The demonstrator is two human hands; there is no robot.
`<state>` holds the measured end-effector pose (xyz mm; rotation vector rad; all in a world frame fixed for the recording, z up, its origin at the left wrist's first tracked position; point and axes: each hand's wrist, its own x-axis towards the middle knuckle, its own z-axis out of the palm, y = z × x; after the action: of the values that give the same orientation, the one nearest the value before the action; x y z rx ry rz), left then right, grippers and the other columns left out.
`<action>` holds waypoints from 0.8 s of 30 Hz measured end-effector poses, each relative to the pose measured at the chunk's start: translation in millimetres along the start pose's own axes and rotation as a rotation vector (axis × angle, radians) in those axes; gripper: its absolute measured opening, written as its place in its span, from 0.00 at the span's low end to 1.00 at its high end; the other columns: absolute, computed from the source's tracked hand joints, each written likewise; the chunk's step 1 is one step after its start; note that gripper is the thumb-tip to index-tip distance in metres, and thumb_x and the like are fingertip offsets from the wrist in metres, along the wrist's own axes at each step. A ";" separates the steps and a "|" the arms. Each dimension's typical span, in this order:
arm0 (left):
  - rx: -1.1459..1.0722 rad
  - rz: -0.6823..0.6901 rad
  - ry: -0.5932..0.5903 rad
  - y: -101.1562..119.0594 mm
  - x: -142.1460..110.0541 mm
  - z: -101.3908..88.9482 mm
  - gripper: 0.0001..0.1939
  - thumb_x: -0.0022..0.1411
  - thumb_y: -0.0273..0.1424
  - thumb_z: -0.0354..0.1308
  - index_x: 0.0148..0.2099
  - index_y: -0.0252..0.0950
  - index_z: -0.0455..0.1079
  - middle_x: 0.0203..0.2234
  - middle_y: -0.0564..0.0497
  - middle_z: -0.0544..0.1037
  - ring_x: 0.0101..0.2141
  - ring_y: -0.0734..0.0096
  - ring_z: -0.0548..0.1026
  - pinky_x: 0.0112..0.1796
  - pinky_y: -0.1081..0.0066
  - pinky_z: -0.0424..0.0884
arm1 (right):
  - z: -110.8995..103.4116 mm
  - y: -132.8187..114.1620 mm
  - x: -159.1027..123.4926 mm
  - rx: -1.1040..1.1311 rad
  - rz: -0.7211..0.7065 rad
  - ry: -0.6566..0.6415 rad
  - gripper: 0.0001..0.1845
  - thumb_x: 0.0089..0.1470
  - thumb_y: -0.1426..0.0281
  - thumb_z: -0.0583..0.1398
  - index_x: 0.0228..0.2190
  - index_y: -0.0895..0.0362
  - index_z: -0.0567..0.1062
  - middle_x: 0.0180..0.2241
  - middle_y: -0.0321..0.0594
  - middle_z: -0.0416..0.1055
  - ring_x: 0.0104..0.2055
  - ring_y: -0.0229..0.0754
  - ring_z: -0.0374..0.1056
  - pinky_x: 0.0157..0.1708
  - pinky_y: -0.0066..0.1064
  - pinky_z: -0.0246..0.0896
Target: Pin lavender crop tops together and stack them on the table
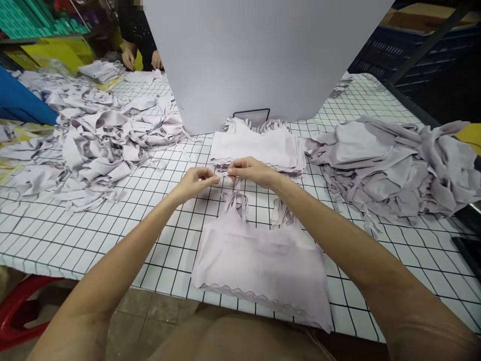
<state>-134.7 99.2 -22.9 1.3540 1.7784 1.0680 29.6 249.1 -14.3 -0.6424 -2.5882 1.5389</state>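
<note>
With my right hand (250, 170) pinching the strap (237, 186) of the camisole top (259, 255) on the near tabletop (169, 260), and my left hand (195, 183) narrow beside it, its grip unclear, I should keep the strap untwisted and my pull gentle.

The table (173, 253) is white with a grid of black lines. The garments (259, 255) are pale lilac-grey. The panel (255, 55) is plain light grey, the chair (15, 311) red, the crates (379, 50) dark blue, the floor tiles (130, 326) grey-brown.
</note>
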 end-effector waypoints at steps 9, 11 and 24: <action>-0.413 -0.319 0.008 36.2 -82.0 -17.3 0.15 0.50 0.41 0.72 0.31 0.34 0.78 0.25 0.49 0.77 0.23 0.77 0.69 0.26 0.74 0.67 | 3.2 -14.7 -30.6 0.501 0.016 -0.128 0.13 0.50 0.67 0.67 0.39 0.58 0.82 0.28 0.38 0.74 0.32 0.36 0.66 0.36 0.31 0.60; -0.380 -0.254 0.124 41.1 -88.4 -19.7 0.13 0.49 0.39 0.73 0.32 0.35 0.80 0.24 0.49 0.77 0.25 0.76 0.70 0.27 0.73 0.68 | 2.9 -18.1 -38.8 0.492 0.006 -0.141 0.16 0.48 0.67 0.69 0.40 0.57 0.82 0.31 0.39 0.77 0.35 0.37 0.68 0.39 0.33 0.62; -0.036 0.311 0.199 120.7 -74.0 -9.2 0.08 0.55 0.31 0.69 0.39 0.38 0.83 0.32 0.48 0.82 0.32 0.70 0.76 0.32 0.70 0.72 | 15.4 -62.5 -73.7 0.132 -0.307 0.091 0.11 0.52 0.63 0.68 0.34 0.58 0.81 0.22 0.31 0.66 0.26 0.33 0.57 0.29 0.29 0.56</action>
<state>-71.3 41.7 90.4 1.5836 1.7117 1.4381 72.8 182.4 42.7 -0.2792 -2.3593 1.5243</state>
